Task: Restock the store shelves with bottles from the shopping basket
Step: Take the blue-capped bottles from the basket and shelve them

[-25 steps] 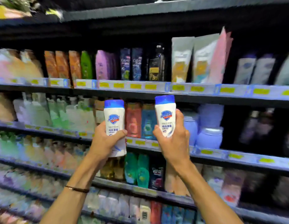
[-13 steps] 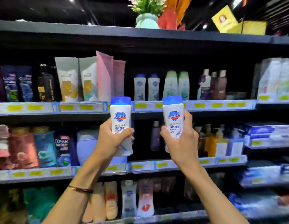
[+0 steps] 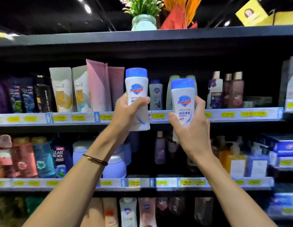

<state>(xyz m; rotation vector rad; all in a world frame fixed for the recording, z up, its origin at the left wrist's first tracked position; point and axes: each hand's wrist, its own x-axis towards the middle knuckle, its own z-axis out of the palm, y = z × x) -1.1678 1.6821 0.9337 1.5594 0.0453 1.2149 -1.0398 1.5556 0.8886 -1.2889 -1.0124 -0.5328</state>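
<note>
**While both grips are carrying bottles, the slot is lying ahead and above**

As the person is facing the shelving, the left grip (image 3: 126, 112) is clasping the left bottle (image 3: 136, 89), a white one with a blue cap, with the fingers wrapping round its lower half. The right grip (image 3: 190, 133) is holding its twin, the right bottle (image 3: 183, 99), thumb on one side and fingertips on the other. Both bottles are standing nearly upright with caps up and labels facing the camera. They are hanging in the air just in front of the upper shelf (image 3: 240, 119), and neither is resting on it. No basket is showing.

A smaller matching bottle (image 3: 156, 94) is standing far back on that shelf and peeking out between the two held ones. The dark space in front of it, to the right of the pink tubes (image 3: 100, 86), is looking like the likely slot.

The left bottle is riding higher and appears to be sitting closer to that gap. Its base, though, is hanging below the price rail (image 3: 159, 116), so it is probably needing a lift over the rail and then a push straight back, long axis kept vertical. The right bottle is sitting lower, in front of the pale green bottles (image 3: 172, 81), and is looking set to follow second.
</note>
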